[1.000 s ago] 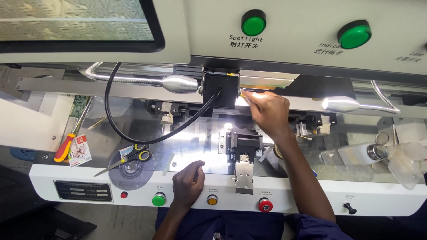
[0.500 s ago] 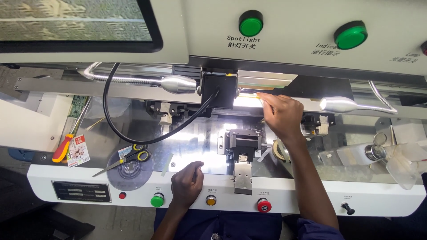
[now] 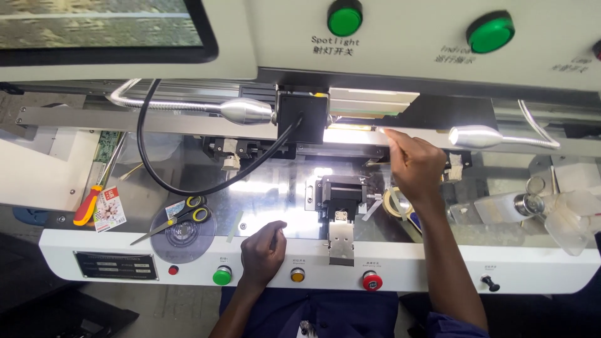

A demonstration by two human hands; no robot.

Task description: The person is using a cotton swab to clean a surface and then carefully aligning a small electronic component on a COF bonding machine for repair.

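head view: a person's two bare hands over a white bench machine with a shiny metal bed.
right hand: raised to the lit strip under the machine's upper housing; fingers held together and curled, tips at the right end of that strip. whether they pinch anything i cannot tell, the glare hides it.
left hand: resting on the front edge of the metal bed, just above the white front panel; fingers curled loosely into a soft fist, something thin and dark may sit between them, too small to tell.
lit strip: runs along the rail, right of the black camera block, which has a black cable looping down to the left.
small fixture: dark metal block on the bed between the two hands, with a silver clamp piece below it.
buttons: green button left of the left hand, yellow button just right of it, red button further right.
left side: scissors with yellow and black handles on a clear disc, a red and yellow screwdriver near the edge.
lamps: two gooseneck spotlights, left lamp and right lamp, the right one just beside the right hand.
tape roll: on the bed below the right wrist.
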